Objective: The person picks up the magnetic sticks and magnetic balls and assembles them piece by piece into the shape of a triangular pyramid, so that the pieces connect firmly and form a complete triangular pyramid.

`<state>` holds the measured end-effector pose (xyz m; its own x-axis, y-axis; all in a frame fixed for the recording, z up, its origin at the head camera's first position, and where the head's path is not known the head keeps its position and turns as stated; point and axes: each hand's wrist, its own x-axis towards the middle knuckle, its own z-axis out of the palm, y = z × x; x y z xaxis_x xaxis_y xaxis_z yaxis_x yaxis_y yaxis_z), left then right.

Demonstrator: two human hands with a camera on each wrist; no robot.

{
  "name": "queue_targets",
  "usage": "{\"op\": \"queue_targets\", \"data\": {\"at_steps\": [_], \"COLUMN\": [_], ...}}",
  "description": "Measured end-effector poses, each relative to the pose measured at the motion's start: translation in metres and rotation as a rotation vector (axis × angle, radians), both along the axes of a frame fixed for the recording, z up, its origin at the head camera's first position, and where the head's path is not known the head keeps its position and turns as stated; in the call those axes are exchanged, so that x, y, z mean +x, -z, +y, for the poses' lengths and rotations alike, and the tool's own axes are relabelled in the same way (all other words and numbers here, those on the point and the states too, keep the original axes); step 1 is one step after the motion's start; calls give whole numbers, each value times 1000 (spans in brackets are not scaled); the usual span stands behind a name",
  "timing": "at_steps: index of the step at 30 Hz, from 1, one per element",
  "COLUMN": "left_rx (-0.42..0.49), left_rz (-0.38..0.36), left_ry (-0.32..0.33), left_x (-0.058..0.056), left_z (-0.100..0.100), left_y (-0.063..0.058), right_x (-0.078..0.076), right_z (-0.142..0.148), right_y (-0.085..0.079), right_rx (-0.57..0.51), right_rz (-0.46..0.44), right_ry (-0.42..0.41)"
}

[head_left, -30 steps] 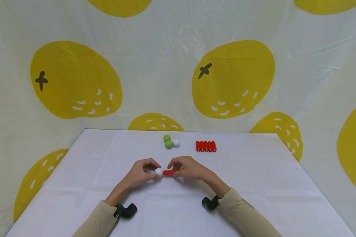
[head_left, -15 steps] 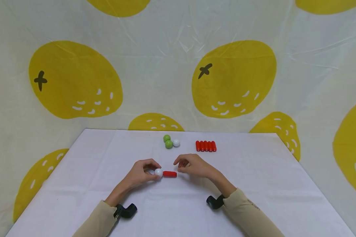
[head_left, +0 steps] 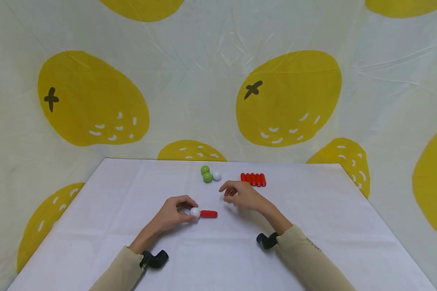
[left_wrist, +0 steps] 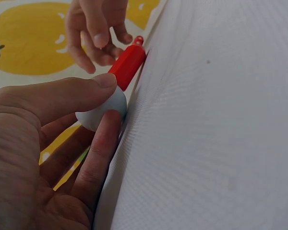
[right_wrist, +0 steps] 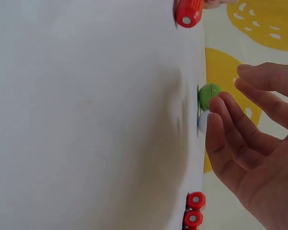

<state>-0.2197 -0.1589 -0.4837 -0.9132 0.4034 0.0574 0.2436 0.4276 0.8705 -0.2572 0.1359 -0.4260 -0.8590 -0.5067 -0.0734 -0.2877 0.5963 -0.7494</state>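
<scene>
My left hand (head_left: 175,211) pinches a white ball (head_left: 195,212) between thumb and fingers, low over the white tablecloth. End-on against the ball lies a red stick (head_left: 208,214) with faceted sides, pointing right; the left wrist view shows it (left_wrist: 129,64) just past the thumb. My right hand (head_left: 245,195) hovers to the right of and behind the stick, holding nothing, its fingers loosely bent and apart. Just behind that hand is a row of red sticks (head_left: 258,180), partly covered by it in the head view.
Two green balls (head_left: 207,177) and another white ball (head_left: 216,176) sit together towards the back of the table (head_left: 149,178). A pale curtain (head_left: 193,101) printed with yellow fruit hangs behind. A black wrist camera (head_left: 156,259) is strapped to the left sleeve, another (head_left: 266,241) to the right.
My right hand has let go of the red stick and moved back and to the right, towards the row of red sticks. The left hand keeps its pinch on the white ball.
</scene>
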Motion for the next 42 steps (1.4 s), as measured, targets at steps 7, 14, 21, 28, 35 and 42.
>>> {"op": "queue_targets", "data": {"at_steps": [7, 14, 21, 28, 35, 42], "left_rx": [-11, 2, 9, 16, 13, 16], "left_rz": [-11, -10, -18, -19, -17, -17], "left_ry": [-6, 10, 12, 8, 13, 16], "left_x": [2, 1, -2, -2, -4, -4], "left_z": [1, 1, 1, 1, 1, 0], "left_y": [-3, -2, -1, -3, -2, -2], "right_x": [-24, -49, -66, -76, -81, -88], "right_z": [-5, -11, -20, -25, -28, -31], "right_y": [2, 8, 7, 8, 13, 19], "right_rx": [-6, 27, 9, 17, 33, 46], "right_rz": [41, 43, 32, -16, -8, 33], "right_ry": [71, 166, 203, 216, 202, 181]}}
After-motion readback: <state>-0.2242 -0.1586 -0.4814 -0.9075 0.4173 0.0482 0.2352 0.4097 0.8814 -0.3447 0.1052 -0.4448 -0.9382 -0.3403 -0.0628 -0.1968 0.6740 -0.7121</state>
